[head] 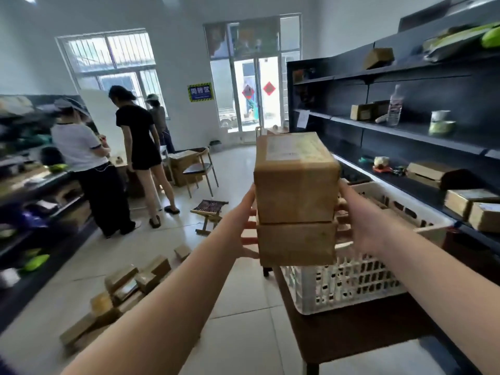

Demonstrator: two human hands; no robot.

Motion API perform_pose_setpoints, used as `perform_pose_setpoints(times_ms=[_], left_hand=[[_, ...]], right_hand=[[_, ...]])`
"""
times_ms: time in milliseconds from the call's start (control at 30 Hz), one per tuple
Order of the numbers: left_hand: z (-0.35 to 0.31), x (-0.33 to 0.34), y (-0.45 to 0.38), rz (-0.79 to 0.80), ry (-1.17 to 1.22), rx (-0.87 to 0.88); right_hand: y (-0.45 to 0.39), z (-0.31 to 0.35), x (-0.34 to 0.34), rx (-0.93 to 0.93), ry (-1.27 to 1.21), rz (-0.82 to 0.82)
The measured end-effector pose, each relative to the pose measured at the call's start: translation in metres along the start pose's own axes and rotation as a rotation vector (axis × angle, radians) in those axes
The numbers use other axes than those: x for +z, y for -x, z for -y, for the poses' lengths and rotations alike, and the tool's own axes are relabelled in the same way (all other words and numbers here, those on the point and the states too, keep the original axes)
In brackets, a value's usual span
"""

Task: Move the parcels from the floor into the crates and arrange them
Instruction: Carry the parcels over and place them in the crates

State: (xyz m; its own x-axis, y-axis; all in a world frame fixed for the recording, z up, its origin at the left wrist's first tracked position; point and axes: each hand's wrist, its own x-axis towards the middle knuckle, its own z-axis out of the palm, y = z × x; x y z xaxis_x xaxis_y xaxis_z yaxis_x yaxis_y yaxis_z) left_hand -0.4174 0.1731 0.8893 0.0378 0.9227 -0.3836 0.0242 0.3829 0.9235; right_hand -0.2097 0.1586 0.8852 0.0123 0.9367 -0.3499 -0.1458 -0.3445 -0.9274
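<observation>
L hand (pixel 243 226) fingers (pixel 250 240) spread flat against the left face of a 2-box stack; R hand (pixel 362 223) fingers (pixel 343 212) pressed on the right face. Both hands clamp the stack between them, arms extended fwd.

Stack = upper parcel (pixel 296 177) w/ a pale label on top, sitting square on lower parcel (pixel 297 243) (both brown cardboard, taped). L fingers cross the seam between the 2 boxes; R fingers sit at approx the same height.

Stack is in the air, in front of the near-left corner of the white crate (pixel 351 282). Crate rests on a dark low table (pixel 351 331); its contents can't be made out.

Floor, lower left: loose pile of more parcels (pixel 127 288), well apart from hands.

R side: dark shelving (pixel 405 131) w/ scattered boxes. Background L: 3 people standing, backs turned.
</observation>
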Motion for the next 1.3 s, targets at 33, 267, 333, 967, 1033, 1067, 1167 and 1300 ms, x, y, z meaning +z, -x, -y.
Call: perform_pose_setpoints(times_ms=[33,267,333,967,1033,1067,1167,1300], left_hand=[[-0.003,-0.013,-0.009,0.002,0.006,-0.003],[-0.024,-0.068,-0.078,-0.013,0.032,-0.033],[-0.031,-0.074,-0.098,-0.025,0.042,-0.032],[-0.129,-0.109,-0.360,0.083,-0.067,-0.013],[-0.144,-0.113,-0.400,0.151,-0.100,-0.004],[-0.152,-0.114,-0.418,0.181,-0.113,0.005],[-0.176,-0.112,-0.469,0.256,-0.148,0.029],[-0.202,-0.096,-0.535,0.321,-0.211,0.024]], right_hand=[[-0.011,0.001,0.013,0.000,-0.009,0.000],[-0.089,0.016,0.069,-0.024,0.060,-0.014],[-0.111,0.022,0.077,-0.006,0.067,-0.002],[-0.336,0.090,0.121,-0.013,-0.062,-0.120],[-0.365,0.096,0.126,-0.021,-0.091,-0.192],[-0.379,0.101,0.129,-0.028,-0.098,-0.227],[-0.413,0.113,0.136,-0.039,-0.155,-0.298],[-0.452,0.128,0.139,-0.050,-0.247,-0.395]])
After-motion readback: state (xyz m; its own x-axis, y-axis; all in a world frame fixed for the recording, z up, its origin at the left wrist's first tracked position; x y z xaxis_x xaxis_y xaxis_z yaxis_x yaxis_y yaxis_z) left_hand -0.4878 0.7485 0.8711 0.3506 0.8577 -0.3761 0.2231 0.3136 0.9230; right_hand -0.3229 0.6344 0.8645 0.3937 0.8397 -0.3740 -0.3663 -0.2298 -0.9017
